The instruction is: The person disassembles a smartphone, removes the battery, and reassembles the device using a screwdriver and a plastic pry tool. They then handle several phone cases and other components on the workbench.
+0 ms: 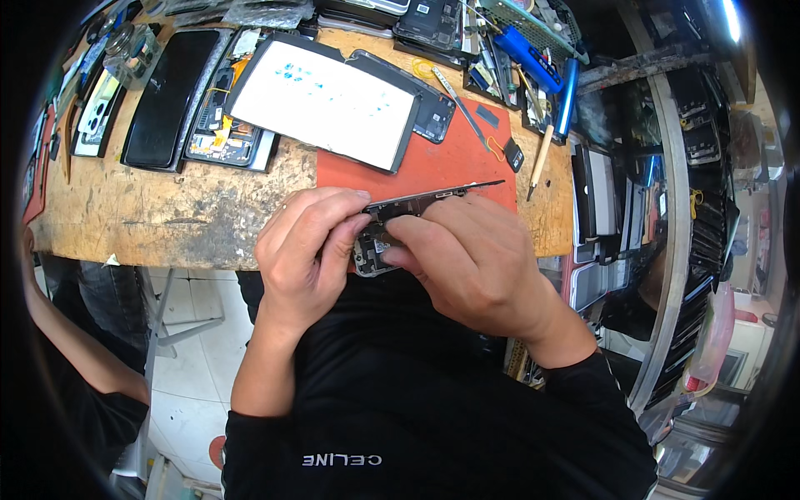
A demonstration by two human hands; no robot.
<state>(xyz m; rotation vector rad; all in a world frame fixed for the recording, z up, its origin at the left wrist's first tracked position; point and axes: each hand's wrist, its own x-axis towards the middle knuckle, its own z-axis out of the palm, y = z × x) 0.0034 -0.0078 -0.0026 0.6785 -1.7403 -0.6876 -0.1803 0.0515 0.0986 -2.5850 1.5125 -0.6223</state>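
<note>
An opened phone (pixel 372 256) is held between my hands at the table's near edge. Its inner parts show, and a thin dark panel (pixel 467 188) stands tilted along its far side. My left hand (pixel 304 246) pinches the phone's left end between thumb and fingers. My right hand (pixel 475 254) is closed over the right part, its thumb and forefinger down at the inner parts. The right fingertips are partly hidden, as is most of the phone's right end. Beneath lies a red mat (pixel 358 171).
On the mat's far side lies a white board (pixel 325 100) with blue marks, over dark phone parts. A black phone (pixel 171 100) and an opened phone (pixel 223 125) lie left. Tweezers (pixel 457 102), a wooden-handled tool (pixel 542 162) and a blue tool (pixel 529 58) lie right. Another person's arm (pixel 83 333) shows left.
</note>
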